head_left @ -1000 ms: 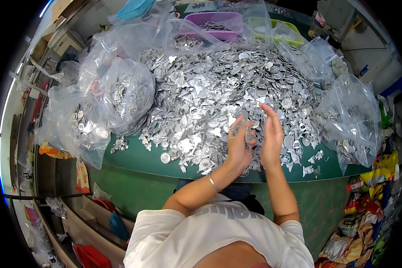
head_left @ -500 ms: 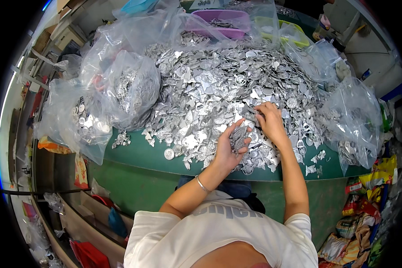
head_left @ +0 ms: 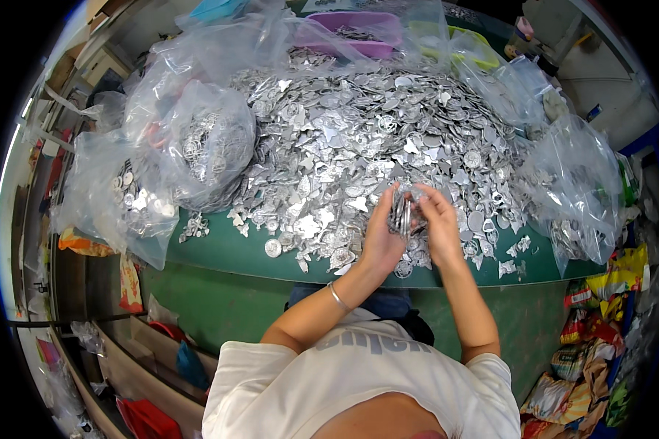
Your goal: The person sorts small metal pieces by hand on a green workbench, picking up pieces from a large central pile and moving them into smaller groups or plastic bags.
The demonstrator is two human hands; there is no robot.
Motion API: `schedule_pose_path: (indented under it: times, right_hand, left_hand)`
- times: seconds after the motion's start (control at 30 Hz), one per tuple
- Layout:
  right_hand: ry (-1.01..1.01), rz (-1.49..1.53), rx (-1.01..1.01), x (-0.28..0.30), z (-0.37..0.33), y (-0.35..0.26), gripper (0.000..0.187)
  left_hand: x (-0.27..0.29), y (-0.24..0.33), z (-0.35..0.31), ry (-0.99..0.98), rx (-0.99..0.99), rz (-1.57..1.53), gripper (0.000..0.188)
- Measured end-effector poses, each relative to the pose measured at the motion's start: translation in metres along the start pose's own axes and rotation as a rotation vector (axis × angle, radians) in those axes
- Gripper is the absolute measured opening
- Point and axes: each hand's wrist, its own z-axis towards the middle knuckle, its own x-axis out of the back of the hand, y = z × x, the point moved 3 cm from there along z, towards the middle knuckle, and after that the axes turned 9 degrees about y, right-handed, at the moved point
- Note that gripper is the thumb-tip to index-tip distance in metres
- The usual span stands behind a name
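My left hand (head_left: 382,238) is closed around a bunch of flat silver-grey metal pendants (head_left: 400,214), held on edge against the palm. From the other side, my right hand (head_left: 442,228) bends its fingers over the same bunch, and its fingertips touch the pieces. Its thumb side is partly hidden. Both hands are over the near part of a wide heap of loose metal pendants (head_left: 322,157) in mixed shapes, such as ovals, discs and butterfly-like outlines. The heap lies on a dark green table (head_left: 220,256).
At the left stand clear plastic bags of metal pieces (head_left: 209,150) and pale discs (head_left: 135,194). Another clear bag (head_left: 575,186) lies at the right. Behind the heap are a purple bin (head_left: 384,45) and a yellow-green bin (head_left: 483,45). Colourful packages (head_left: 578,351) are piled at the lower right.
My right hand has come back from the heap toward my left hand and now meets the held pendants. My left hand has turned, so the bunch stands more upright.
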Motion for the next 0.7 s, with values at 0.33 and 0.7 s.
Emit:
schedule_pose_path:
  times: [0.33,0.7]
  right_hand:
    - [0.077,-0.453,0.681,-0.006,-0.03,0.011,0.039]
    - [0.185,-1.339,1.098,-0.002,0.053,-0.006,0.015]
  left_hand:
    - [-0.025,-0.015,-0.012,0.093,-0.141,0.179,0.046]
    - [-0.009,-0.002,-0.007,-0.003,0.298,-0.236,0.024]
